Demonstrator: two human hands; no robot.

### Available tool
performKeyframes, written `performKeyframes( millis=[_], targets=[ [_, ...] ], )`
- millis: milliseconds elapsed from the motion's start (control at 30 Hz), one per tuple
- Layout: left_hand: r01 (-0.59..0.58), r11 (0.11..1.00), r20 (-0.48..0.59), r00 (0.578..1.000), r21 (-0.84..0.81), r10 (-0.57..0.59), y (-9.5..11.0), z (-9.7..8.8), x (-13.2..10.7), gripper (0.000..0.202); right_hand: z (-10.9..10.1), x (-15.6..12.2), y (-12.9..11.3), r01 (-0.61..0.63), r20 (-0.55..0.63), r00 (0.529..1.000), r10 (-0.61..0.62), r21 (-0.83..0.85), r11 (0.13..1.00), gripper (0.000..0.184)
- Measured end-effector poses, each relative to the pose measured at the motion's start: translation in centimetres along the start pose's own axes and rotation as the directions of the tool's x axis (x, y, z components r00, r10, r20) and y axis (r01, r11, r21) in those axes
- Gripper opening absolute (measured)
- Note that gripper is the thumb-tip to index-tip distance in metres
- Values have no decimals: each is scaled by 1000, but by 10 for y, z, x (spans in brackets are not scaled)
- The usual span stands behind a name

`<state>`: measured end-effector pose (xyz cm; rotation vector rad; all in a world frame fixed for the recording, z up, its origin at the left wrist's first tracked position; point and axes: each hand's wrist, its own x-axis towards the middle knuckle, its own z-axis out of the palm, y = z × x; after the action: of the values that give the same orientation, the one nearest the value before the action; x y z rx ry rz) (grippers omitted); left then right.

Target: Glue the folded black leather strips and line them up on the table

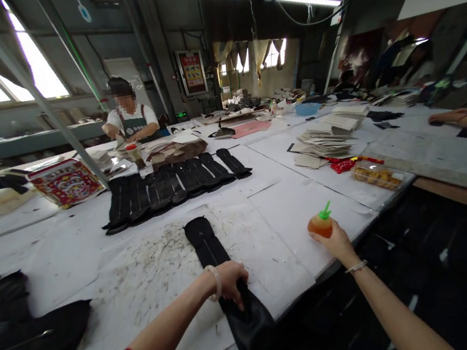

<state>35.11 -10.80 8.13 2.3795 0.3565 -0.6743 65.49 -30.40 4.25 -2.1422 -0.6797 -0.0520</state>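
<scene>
Fingers curled, my left hand (231,278) grips a black zippered piece (206,242) that lies across the white table and droops over its front edge. My right hand (339,241) is wrapped around a squeeze bottle (320,225) of orange liquid with a green nozzle, close to the table's front edge. Farther back, several similar black zippered pieces (172,184) lie side by side in a row. At the left edge is a pile of more black zippered pieces (24,341).
A stack of pale sheets (328,138) sits at the right, near a clear box of yellowish food (377,175) and a red packet (343,165). A slanting metal pole (39,100) rises at the left by a colourful box (65,184). Across the table stands a co-worker (135,122).
</scene>
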Motion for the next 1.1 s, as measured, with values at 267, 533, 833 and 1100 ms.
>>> performKeyframes(
  millis=[267, 533, 833, 1100],
  targets=[
    [100, 934, 213, 977, -344, -26, -9, -14, 3, 47, -24, -16, -31, -82, 266, 964, -17, 357, 930, 64],
    [52, 891, 294, 951, -450, 93, -9, -47, -12, 39, -39, -52, -97, -558, 550, 829, 103, 826, 78, 48],
    [-17, 892, 370, 906, -452, 204, -10, -74, -26, 36, -8, -82, -138, -622, 655, 748, -113, 750, 225, 52],
    [-43, 879, 391, 885, -476, 255, -10, -80, -27, 31, -9, -72, -168, -429, 576, 772, -271, 785, 446, 70]
  ],
)
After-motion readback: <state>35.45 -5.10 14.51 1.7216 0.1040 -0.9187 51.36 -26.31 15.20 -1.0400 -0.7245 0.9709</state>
